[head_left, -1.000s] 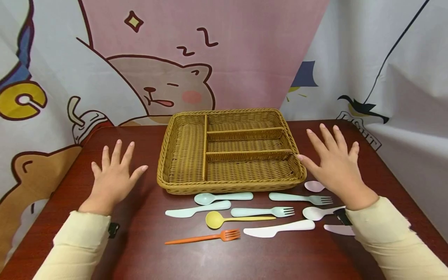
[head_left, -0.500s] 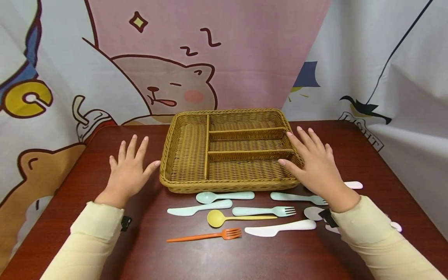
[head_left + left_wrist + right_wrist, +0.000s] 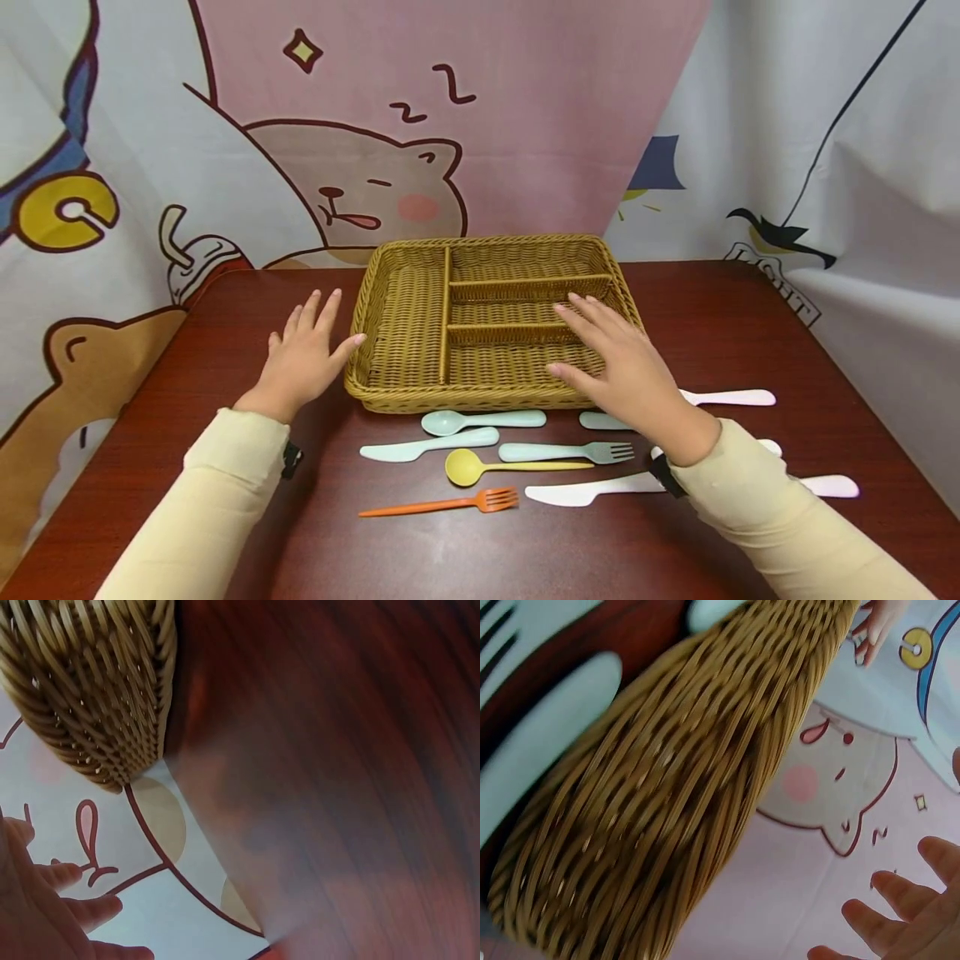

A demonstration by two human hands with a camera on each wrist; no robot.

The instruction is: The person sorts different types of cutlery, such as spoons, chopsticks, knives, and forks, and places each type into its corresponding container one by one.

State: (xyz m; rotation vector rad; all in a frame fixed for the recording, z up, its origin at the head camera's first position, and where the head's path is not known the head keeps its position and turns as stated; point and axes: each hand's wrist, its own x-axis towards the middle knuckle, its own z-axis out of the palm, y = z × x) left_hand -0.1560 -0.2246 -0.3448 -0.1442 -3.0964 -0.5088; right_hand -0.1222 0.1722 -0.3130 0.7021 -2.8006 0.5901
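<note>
A brown wicker basket (image 3: pixel 397 396) with dividers stands at the back middle of the table. Beside its left edge, my left hand (image 3: pixel 300 362) is held with fingers spread and nothing in it. Over the basket's right part is my right hand (image 3: pixel 630 375), fingers straight and also holding nothing. In front of the basket lie a mint spoon (image 3: pixel 480 420), a mint knife (image 3: pixel 427 445), a mint fork (image 3: pixel 562 452), a yellow spoon (image 3: pixel 465 468), an orange fork (image 3: pixel 442 505) and a white knife (image 3: pixel 570 493). My right hand and sleeve partly hide more cutlery.
The dark red-brown table (image 3: pixel 390 567) carries everything. Pale handles (image 3: pixel 735 397) poke out right of my right forearm. A curtain with cartoon prints (image 3: pixel 540 125) hangs behind the table and along its sides.
Both hands have moved inward: the left rightward to the basket's left edge, the right leftward from beside the basket to over it. Basket and cutlery stay in place.
</note>
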